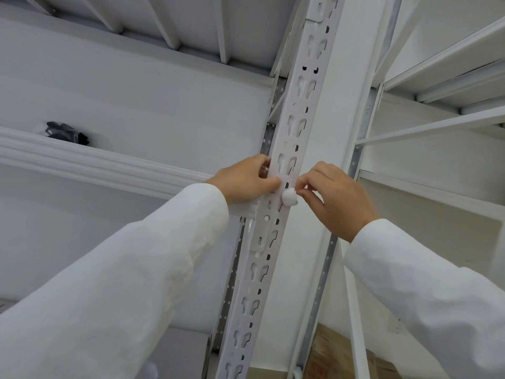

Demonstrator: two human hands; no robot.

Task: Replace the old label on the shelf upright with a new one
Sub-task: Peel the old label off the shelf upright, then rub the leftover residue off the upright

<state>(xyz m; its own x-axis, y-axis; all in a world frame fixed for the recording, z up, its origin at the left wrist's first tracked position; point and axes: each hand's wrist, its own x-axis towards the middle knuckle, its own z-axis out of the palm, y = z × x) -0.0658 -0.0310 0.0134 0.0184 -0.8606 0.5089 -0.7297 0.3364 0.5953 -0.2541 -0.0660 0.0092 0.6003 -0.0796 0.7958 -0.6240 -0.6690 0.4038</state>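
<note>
The white shelf upright (293, 127), punched with keyhole slots, runs up the middle of the view. My left hand (246, 179) grips its left edge, thumb pressed flat on the front face. A small white label (289, 197) curls off the front of the upright just below that thumb. My right hand (330, 198) pinches the curled label between thumb and fingertips from the right. Part of the label is hidden by my fingers. Both arms are in white sleeves.
A white shelf beam (95, 162) meets the upright from the left. A black item in a clear bag (65, 132) lies on that shelf. More white shelving (437, 127) stands to the right. A cardboard box (344, 356) sits low down at the right.
</note>
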